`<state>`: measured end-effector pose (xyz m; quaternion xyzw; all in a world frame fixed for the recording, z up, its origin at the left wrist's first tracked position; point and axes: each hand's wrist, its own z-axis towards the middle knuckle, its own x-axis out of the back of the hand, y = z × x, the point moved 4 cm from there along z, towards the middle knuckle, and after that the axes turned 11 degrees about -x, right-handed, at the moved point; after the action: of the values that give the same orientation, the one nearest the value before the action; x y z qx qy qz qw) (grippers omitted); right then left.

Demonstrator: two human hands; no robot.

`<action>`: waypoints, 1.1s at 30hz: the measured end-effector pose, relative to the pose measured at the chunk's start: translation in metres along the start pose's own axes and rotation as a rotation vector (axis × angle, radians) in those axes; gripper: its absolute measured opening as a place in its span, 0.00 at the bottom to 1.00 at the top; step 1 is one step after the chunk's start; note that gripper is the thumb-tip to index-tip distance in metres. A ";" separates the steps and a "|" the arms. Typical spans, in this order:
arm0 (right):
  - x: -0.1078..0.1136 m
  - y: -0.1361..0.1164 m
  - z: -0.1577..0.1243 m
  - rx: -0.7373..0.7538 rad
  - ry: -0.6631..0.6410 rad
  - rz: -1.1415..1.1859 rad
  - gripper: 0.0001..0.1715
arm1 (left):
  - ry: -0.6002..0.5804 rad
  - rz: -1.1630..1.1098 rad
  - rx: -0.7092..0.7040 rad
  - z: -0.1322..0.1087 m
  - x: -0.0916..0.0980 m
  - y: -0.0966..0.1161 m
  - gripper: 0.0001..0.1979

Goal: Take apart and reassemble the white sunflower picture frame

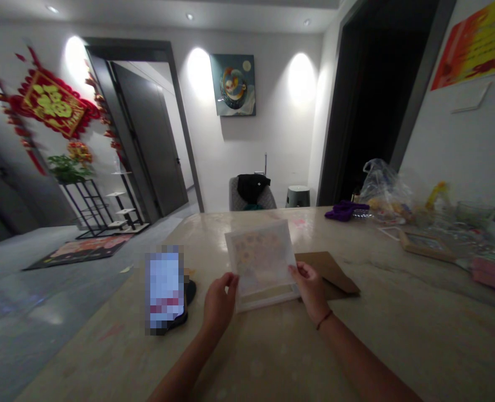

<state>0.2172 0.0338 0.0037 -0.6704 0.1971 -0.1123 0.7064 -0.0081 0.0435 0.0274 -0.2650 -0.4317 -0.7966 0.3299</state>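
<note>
Sleeve of clear plastic [262, 262] with a speckled sheet inside is held up in front of the person, over the table. It is a flat square-ish shape. Its long side runs away from the person, leaning a little toward 11 o'clock. I cannot tell if its near edge touches the table.

The left hand [220, 301] holds the sleeve's left edge, and the right hand [310, 287] holds its right edge, low down. On both hands the fingers are pressed together, pinching the sleeve. The left thumb is hidden. A thin dark cord [324, 319] circles the right wrist.

Brown card [331, 273] lies just beside the sleeve at 3 o'clock. A blurred flat thing [163, 290] lies at 9 o'clock, with open table between. More open table lies at 12 o'clock, up to the far edge of the pale stone table [214, 234]. Farther off at 2 o'clock sit a purple cloth [346, 210] and a plastic bag [384, 192].
</note>
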 end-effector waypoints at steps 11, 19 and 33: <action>-0.005 0.013 0.002 0.207 0.054 -0.873 0.08 | -0.199 0.230 -0.119 -0.005 -0.015 -0.003 0.19; -0.010 0.015 0.000 0.413 0.109 -1.067 0.17 | -0.417 0.300 -0.116 -0.011 -0.029 -0.006 0.24; -0.014 0.008 -0.006 0.458 -0.039 -1.190 0.18 | -0.437 0.307 -0.135 -0.012 -0.025 -0.002 0.23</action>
<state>0.2017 0.0352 -0.0021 -0.4992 -0.2507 -0.5126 0.6521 0.0050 0.0415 0.0036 -0.5144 -0.3933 -0.6881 0.3275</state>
